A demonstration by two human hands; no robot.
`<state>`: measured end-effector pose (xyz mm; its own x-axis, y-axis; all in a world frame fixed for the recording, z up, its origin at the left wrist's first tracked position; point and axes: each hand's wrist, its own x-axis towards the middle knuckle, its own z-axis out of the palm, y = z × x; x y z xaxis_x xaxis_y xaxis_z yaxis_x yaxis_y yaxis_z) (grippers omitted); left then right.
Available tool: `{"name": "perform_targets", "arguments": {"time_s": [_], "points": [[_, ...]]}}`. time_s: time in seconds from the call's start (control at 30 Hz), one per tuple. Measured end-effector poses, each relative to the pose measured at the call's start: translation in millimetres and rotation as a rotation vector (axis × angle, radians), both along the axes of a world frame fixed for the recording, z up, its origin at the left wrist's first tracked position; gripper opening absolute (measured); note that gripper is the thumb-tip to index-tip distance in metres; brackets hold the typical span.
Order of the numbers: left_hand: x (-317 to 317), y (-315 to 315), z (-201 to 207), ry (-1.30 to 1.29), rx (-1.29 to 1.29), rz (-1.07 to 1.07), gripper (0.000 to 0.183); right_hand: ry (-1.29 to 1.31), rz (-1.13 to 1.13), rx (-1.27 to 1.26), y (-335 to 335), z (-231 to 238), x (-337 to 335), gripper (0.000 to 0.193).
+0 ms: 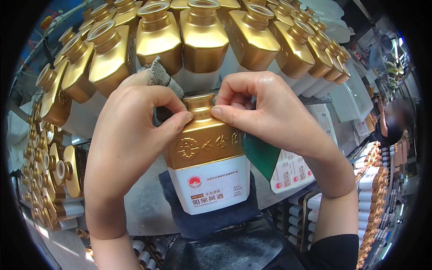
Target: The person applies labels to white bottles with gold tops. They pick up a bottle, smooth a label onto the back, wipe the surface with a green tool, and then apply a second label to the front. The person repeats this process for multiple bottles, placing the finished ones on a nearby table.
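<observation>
A bottle [207, 148] with a gold shoulder and neck and a white lower body stands on a folded dark blue cloth [180, 222], its printed front toward me. My left hand [139, 117] is closed at the left of the neck, thumb and forefinger pinched against it. From the other side my right hand [256, 101] grips the neck likewise, thumb pressed to the gold surface and fingers curled. Whether something thin is between the fingertips and the neck cannot be made out. Behind my left hand sticks up a grey textured cloth [161, 77], partly hidden.
Several gold-and-white bottles [204, 38] stand in rows behind the work spot. Beside the bottle, a green flat piece [260, 155] lies over a sheet of printed labels [290, 171]. More bottles [49, 171] are stacked at the left. A person [389, 123] is at the far right.
</observation>
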<state>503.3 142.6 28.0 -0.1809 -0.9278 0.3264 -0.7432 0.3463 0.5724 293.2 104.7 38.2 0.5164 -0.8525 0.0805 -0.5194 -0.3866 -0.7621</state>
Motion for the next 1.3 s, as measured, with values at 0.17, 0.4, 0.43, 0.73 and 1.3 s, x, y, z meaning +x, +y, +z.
{"name": "perform_targets", "arguments": {"time_s": [0.17,0.4,0.43,0.73,1.3], "points": [[0.3,-1.2,4.9,-0.055,0.034,-0.038,0.014,0.053,0.030,0.048,-3.9,8.5,-1.7,0.020],[-7.1,33.5,7.3,0.128,-0.149,0.088,0.027,0.064,-0.111,-0.224,16.4,19.0,-26.2,0.016],[-6.7,35.5,-1.2,0.269,-0.148,0.006,0.023,0.055,-0.148,-0.235,21.0,15.8,-28.7,0.016],[-15.2,30.7,-9.9,0.149,-0.114,0.028,0.017,0.003,-0.213,-0.075,38.7,4.4,-52.5,0.016],[-7.9,32.6,-22.0,-0.066,-0.235,0.046,0.023,-0.072,-0.208,0.002,40.4,-1.7,-77.2,0.016]]}}
